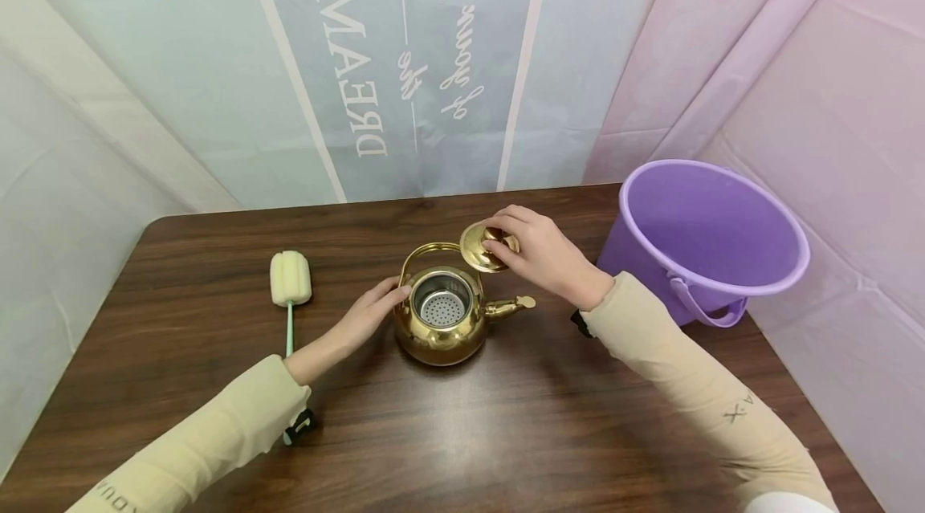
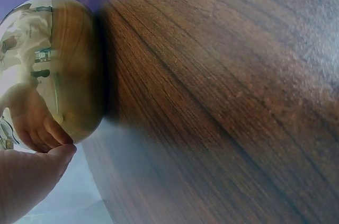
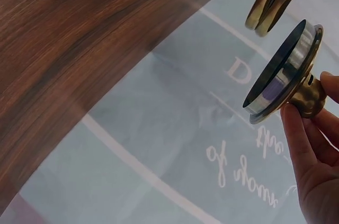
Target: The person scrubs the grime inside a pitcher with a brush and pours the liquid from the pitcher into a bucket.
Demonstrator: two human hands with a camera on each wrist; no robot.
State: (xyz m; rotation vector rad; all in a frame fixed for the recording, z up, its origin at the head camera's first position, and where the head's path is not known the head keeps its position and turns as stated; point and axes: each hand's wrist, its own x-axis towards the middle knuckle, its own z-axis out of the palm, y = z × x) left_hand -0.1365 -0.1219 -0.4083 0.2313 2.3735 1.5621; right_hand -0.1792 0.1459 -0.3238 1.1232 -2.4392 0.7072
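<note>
A shiny brass teapot (image 1: 441, 346) stands on the table, its spout to the right and its hoop handle (image 1: 433, 246) raised. Inside the uncovered mouth sits a perforated metal strainer (image 1: 442, 309). My left hand (image 1: 370, 312) rests against the pot's left side near the handle's base; in the left wrist view a fingertip (image 2: 64, 151) touches the polished body. Above the spout, clear of the pot, my right hand (image 1: 542, 254) pinches the knob of the round brass lid (image 1: 473, 250). The right wrist view has the lid (image 3: 288, 73) tilted, its hollow underside showing.
On the left lies a sponge brush (image 1: 291, 278) with a pale yellow head and a thin green handle, partly hidden by my left arm. A purple bucket (image 1: 650, 256) stands at the table's right edge. Printed cloth (image 1: 433, 168) hangs behind the wooden table (image 1: 448, 449).
</note>
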